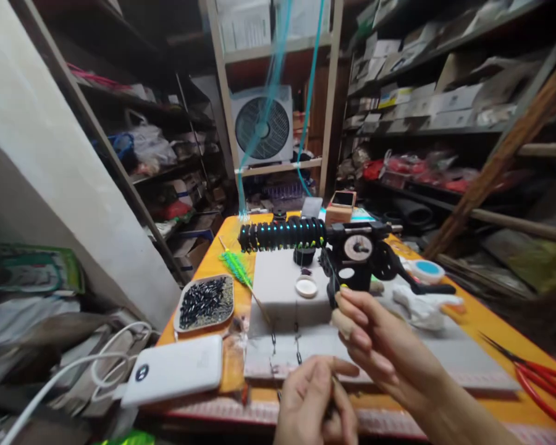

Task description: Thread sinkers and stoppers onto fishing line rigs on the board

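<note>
My right hand point(375, 340) reaches forward with its fingers curled together, the fingertips pinched close to a small yellow-green bit at the front of a black winding machine point(356, 256). That machine has a round dial and a black spool point(282, 235) wound with teal line sticking out to its left. My left hand point(312, 402) sits low near the table's front edge, fingers closed in a pinch; what it holds is too small to name. Both hands hover over a grey pad point(287, 290).
An oval tray of dark beads point(206, 301), a white power bank point(176, 369) with a white cable, a green bundle point(236, 267), a small white cap point(306, 286) and red-handled scissors point(537, 383) lie on the orange table point(482, 321). Shelves and a fan point(262, 127) stand behind.
</note>
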